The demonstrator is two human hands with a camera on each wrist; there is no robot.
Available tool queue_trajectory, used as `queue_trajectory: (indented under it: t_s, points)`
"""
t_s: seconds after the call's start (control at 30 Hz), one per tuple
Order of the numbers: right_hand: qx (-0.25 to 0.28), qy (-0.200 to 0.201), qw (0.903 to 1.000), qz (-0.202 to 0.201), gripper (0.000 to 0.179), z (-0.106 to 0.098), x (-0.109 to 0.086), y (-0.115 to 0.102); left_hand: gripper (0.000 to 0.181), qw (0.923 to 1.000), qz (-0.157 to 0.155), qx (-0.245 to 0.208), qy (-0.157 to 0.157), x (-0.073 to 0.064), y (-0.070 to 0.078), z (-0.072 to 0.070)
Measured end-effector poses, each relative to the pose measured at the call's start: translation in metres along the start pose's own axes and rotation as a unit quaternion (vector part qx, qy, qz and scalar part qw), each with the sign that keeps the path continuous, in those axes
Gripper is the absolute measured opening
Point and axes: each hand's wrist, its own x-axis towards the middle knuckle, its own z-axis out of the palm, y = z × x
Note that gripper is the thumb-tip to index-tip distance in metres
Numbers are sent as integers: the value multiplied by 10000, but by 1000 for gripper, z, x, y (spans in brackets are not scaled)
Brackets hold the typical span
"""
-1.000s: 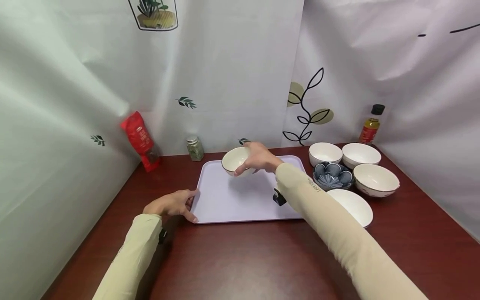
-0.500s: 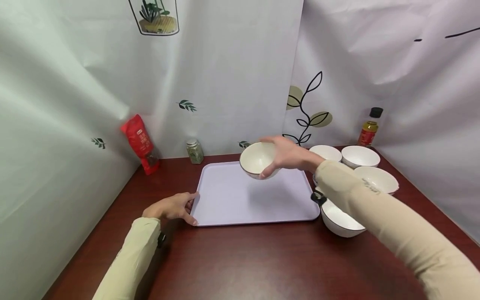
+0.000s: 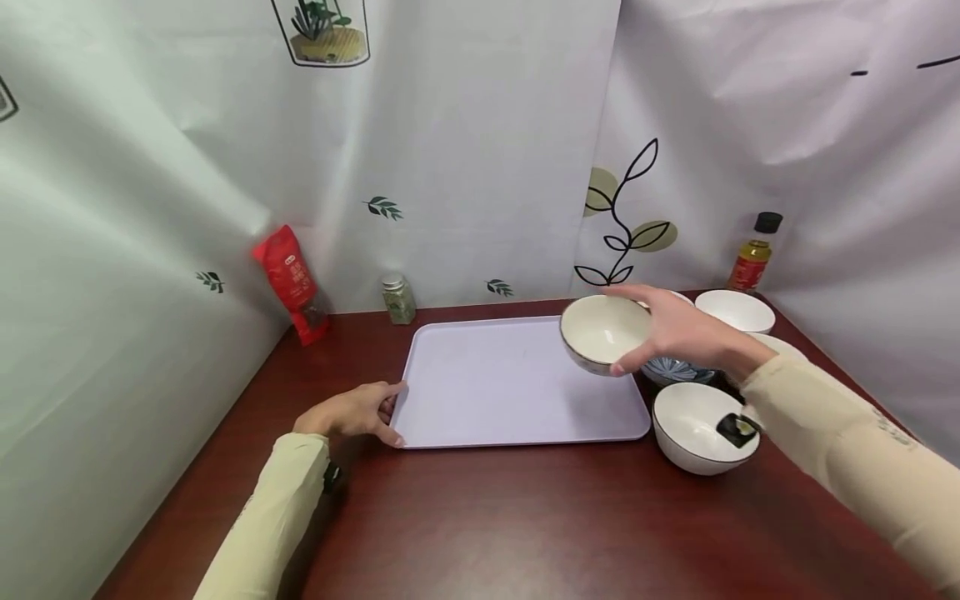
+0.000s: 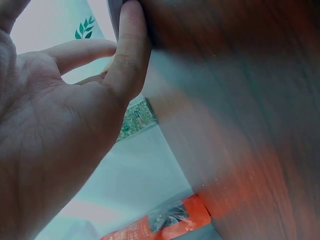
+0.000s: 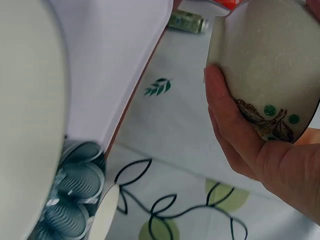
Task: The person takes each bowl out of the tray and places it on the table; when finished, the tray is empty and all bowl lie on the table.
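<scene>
In the head view my right hand holds a cream bowl with a dark rim over the right part of the pale lilac tray. The right wrist view shows the fingers round the bowl's outer wall, which bears a leaf and green-dot pattern. My left hand grips the tray's left edge with thumb and fingers. Up close in the left wrist view, fingertips of the left hand meet that edge.
Right of the tray stand a white bowl, a blue patterned bowl and more white bowls, partly behind my right arm. An oil bottle, a seasoning jar and a red packet stand along the cloth backdrop.
My right hand has carried the cream bowl rightward from the tray's middle to above its right side. My left hand has stayed on the tray's left edge.
</scene>
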Motion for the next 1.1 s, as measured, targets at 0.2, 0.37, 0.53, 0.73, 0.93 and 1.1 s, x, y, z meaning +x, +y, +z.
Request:
queue_trajectory:
  t_s: [0.2,0.37,0.53,0.73,0.93,1.1]
  points:
    - [411,142,9990,79,109,-8,-31,28,105,10000,-32,28,-1,2,2,-1]
    - [-117,436,9990,-13,105,-13,-55,54,105,10000,40,45,34,4,4,-2]
    - [-340,608,9974,157,103,-18,-76,76,104,10000,62,12,37,4,3,-2]
    - [-326,689,9964,365,103,-23,-97,105,104,10000,11,3,60,4,3,-2]
    - [-481,904,9939,397,102,-27,-115,134,104,10000,-35,-31,33,3,1,-1]
    - [-530,1165,9917,154,103,-28,-128,157,103,10000,-14,5,37,2,0,0]
